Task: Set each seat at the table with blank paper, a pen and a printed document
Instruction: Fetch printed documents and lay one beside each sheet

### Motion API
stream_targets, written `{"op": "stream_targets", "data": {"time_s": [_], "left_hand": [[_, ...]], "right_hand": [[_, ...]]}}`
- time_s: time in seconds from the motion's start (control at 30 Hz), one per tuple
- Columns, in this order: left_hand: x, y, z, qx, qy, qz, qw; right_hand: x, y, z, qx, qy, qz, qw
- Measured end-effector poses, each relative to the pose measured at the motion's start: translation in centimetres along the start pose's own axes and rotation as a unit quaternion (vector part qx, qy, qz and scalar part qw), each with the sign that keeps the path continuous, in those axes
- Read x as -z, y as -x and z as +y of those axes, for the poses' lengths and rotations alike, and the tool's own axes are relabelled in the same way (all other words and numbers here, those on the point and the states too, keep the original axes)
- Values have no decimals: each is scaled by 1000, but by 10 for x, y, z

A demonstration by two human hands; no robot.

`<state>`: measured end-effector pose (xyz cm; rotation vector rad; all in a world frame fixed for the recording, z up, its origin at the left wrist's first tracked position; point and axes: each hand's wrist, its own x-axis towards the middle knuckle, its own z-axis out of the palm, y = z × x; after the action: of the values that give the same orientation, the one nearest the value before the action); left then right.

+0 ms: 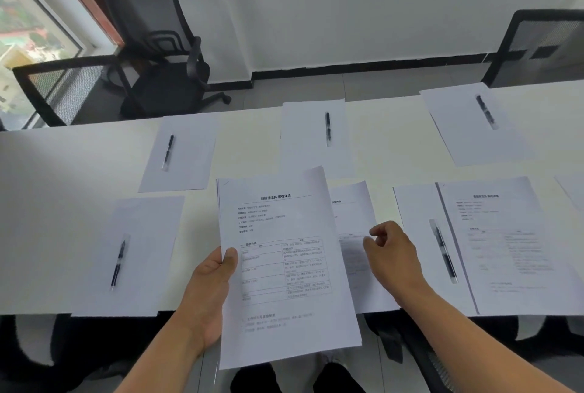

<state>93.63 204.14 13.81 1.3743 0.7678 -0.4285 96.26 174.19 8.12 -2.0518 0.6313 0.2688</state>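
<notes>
Five blank sheets each carry a black pen; one printed document lies flat near the table's front-right edge.

Three blank sheets line the counter's far side, a pen on each; nearer left, another sheet with pen; nearer right, sheet, pen and printed document side by side.

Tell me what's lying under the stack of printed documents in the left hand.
The stack held in the left hand hides most of it. Showing at its right is a printed sheet on the table, beside the right hand. Blank paper or a pen underneath can't be seen.
</notes>
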Motion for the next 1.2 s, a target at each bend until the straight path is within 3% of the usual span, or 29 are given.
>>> {"op": "stream_targets", "data": {"time_s": [0.4, 0.87, 1.2], "left_hand": [[33, 36, 27, -51, 37, 29, 998], [161, 61, 32, -75, 95, 64, 991], [297, 55, 32, -85, 79, 39, 992]], "right_hand": [[-30, 50, -92, 100, -104, -161, 976], [-128, 122, -160, 128, -16, -173, 976], [-235, 197, -198, 125, 6, -148, 981]]}}
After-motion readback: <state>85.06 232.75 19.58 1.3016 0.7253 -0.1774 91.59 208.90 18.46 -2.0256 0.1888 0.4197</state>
